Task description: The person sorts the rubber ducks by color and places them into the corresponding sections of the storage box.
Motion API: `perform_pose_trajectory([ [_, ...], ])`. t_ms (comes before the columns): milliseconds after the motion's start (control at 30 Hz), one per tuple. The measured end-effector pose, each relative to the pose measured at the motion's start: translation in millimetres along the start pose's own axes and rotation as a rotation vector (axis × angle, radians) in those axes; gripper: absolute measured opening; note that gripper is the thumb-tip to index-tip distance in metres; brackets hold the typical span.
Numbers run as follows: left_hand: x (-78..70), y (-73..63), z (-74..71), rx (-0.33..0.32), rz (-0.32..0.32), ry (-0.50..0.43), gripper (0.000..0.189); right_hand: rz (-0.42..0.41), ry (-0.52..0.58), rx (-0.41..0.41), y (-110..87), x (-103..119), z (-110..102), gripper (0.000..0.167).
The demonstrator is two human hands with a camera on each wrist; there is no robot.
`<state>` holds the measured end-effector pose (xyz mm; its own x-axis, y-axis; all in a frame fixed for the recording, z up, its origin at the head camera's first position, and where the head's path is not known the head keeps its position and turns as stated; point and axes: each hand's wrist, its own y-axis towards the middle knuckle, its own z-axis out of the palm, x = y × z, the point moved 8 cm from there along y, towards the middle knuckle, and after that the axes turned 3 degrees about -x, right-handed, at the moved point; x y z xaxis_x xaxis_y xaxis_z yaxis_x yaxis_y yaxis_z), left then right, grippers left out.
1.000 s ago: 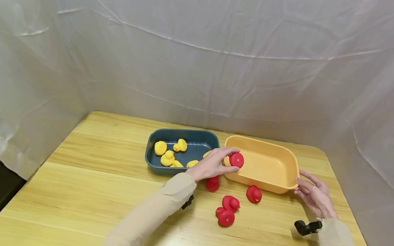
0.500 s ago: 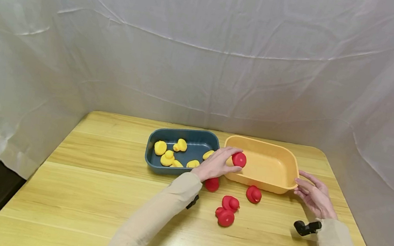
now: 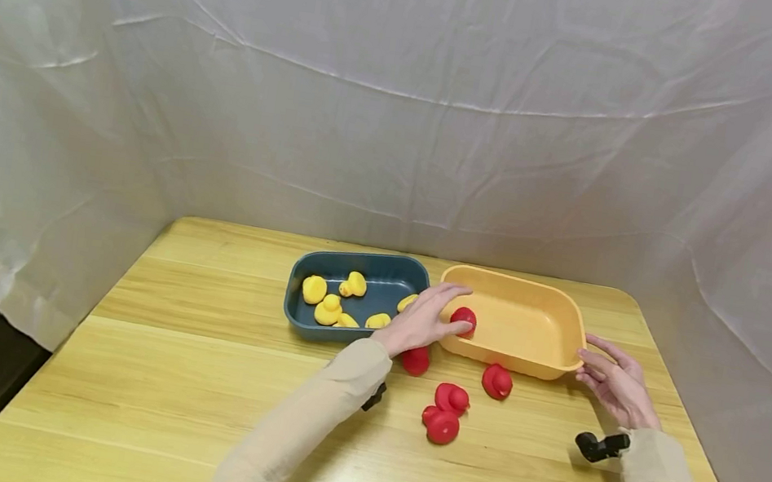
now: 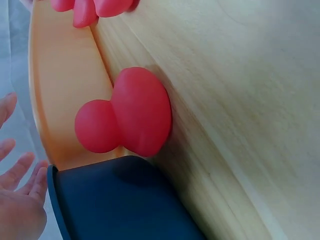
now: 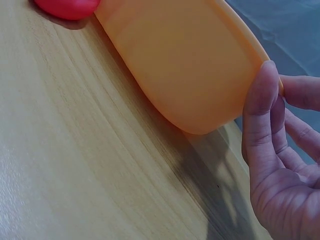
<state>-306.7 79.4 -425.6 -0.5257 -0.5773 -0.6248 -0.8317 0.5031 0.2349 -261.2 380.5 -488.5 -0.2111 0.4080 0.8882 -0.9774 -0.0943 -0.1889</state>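
My left hand (image 3: 421, 322) reaches over the near left corner of the orange tub (image 3: 524, 363), fingers spread and holding nothing. Just beyond its fingertips a red rubber duck (image 3: 465, 321) lies inside the tub, partly covered by the thumb. In the left wrist view the fingers (image 4: 20, 172) stand apart above the rims. My right hand (image 3: 621, 385) pinches the tub's right end; the right wrist view has the thumb (image 5: 262, 95) and a finger on the rim. Another red duck (image 3: 416, 361) sits on the table under the left wrist, close by both tubs.
A dark blue tub (image 3: 321, 334) with several yellow ducks (image 3: 328, 310) stands against the orange tub's left end. Nearer on the wooden table (image 3: 187, 394) are three more red ducks, one single (image 3: 498, 380) and a touching pair (image 3: 443, 427). Grey cloth (image 3: 404, 112) hangs behind.
My left hand moved slightly right with a red duck, then let it go; the duck has dropped into the orange tub and the fingers have opened. The right hand stays on the rim.
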Motion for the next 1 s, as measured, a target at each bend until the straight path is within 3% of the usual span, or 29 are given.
perform_pose_trajectory([
  [167, -2.8, -17.1, -10.0, -0.044, 0.062, -0.023, 0.059, 0.004, -0.012, -0.004, 1.3, 0, 1, 0.033],
  [367, -4.5, -53.6, -16.1, -0.046, 0.157, -0.039, 0.055, 0.002, -0.019, -0.007, 1.6, 2, 2, 0.032],
  [567, 5.9, -84.2, -10.8, -0.004, 0.139, 0.028, 0.057, 0.004, -0.021, -0.012, 0.7, 3, 1, 0.033],
  [700, 10.2, -91.7, -8.2, 0.009, 0.119, 0.048, 0.058, 0.002, -0.004, -0.005, 0.0, 3, 1, 0.034],
  [1000, 15.4, -91.6, -3.2, 0.072, 0.097, 0.057, 0.059, 0.004, 0.020, -0.002, 0.9, -2, -1, 0.034],
])
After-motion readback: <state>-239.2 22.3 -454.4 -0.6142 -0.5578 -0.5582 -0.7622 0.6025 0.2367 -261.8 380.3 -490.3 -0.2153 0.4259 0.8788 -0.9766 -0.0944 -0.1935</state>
